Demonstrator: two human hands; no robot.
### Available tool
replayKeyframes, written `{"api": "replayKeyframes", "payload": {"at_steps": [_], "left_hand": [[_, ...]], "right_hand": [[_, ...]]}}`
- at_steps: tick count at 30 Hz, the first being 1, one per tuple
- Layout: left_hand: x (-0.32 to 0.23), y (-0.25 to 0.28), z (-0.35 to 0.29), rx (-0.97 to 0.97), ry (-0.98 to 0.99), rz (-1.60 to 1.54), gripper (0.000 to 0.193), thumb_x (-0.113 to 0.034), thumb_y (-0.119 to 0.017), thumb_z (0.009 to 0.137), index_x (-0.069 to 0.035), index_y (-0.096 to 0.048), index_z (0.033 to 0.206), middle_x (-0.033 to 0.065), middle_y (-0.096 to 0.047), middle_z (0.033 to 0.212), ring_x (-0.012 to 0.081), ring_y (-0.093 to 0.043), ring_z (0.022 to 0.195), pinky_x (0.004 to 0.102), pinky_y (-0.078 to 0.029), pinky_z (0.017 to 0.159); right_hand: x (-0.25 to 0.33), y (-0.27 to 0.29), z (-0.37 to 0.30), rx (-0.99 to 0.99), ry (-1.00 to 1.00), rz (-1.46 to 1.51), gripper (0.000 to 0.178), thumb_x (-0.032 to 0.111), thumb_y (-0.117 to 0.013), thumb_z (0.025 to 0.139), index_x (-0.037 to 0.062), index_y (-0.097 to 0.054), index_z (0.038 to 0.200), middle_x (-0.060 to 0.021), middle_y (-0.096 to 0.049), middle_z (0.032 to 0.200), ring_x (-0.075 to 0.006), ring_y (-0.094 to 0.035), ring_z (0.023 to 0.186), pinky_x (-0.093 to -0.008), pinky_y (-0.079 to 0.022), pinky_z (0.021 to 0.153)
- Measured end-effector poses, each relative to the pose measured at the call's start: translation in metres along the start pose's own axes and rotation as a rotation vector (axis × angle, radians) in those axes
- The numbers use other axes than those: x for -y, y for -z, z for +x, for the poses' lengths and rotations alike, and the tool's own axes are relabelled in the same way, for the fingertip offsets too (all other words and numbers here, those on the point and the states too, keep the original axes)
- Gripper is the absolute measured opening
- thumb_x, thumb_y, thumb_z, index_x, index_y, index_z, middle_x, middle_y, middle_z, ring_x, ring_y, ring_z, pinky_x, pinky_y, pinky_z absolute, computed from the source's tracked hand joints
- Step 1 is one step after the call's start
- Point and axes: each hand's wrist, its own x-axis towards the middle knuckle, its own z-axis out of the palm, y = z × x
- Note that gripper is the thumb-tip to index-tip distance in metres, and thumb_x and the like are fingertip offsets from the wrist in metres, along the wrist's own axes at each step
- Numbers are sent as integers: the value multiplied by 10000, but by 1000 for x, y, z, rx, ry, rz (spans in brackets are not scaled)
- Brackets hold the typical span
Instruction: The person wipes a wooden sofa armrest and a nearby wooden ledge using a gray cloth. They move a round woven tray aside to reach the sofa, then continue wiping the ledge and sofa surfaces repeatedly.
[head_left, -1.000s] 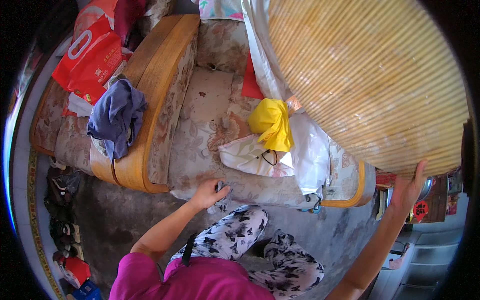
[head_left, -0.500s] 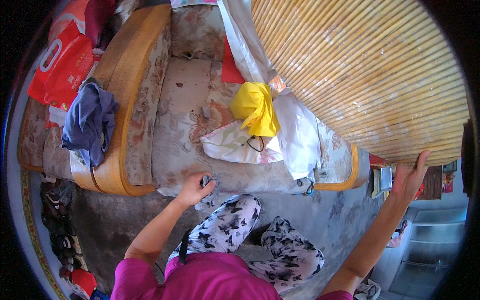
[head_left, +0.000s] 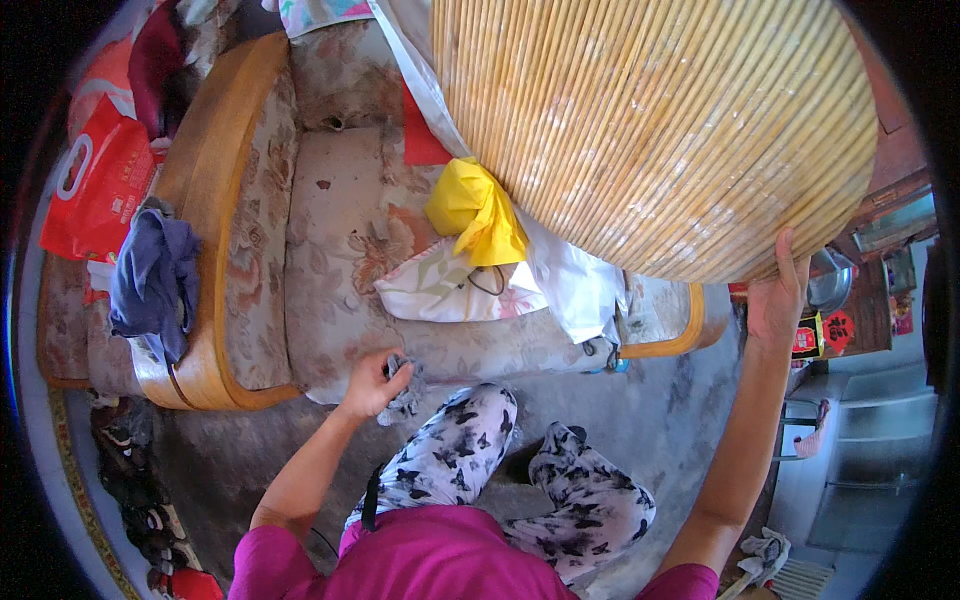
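Note:
My right hand [head_left: 778, 300] grips the lower right rim of a large round tray of thin yellowish stalks [head_left: 650, 130], tilted up with its whitish-smeared face showing. In front of the sofa seat, my left hand [head_left: 370, 385] is closed around a crumpled grey rag [head_left: 404, 392]. A yellow cloth bundle [head_left: 478, 212] lies on the seat beside the tray's lower left edge. Under it is a white leaf-patterned cloth [head_left: 430, 285] with a dark loop of cord. A white plastic bag [head_left: 575, 290] is partly hidden behind the tray.
The flowered sofa [head_left: 335, 230] has a wooden armrest [head_left: 225, 220], with a blue-grey cloth [head_left: 155, 280] and a red bag [head_left: 100, 185] at its left. Shoes [head_left: 130, 460] line the left wall. At the right are a metal bowl [head_left: 828, 280] and a pale cabinet [head_left: 870, 450].
My right hand has raised the tray's lower edge and brought it leftward, turning more of its round outline into view. My left hand still holds the rag. The view has shifted slightly.

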Motion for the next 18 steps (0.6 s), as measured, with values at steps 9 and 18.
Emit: {"api": "replayKeyframes", "payload": {"at_steps": [9,18], "left_hand": [[-1,-3,-4,-30,-26,36,306,-356,-658,975,-54,-633,932,14,-588,696,121,-549,646,340,-467,624],[-18,0,-4,-10,48,8,316,-365,-669,969,-51,-665,938,53,-645,703,152,-575,629,344,-467,612]], "right_hand": [[-30,17,50,86,-98,-3,685,245,-679,1009,16,-353,1565,-123,-467,1541,-260,-461,1404,-431,-362,1181],[-55,36,85,67,-249,102,752,250,-742,956,21,-347,1553,-190,-478,1507,-338,-477,1390,-523,-414,1149]]}}
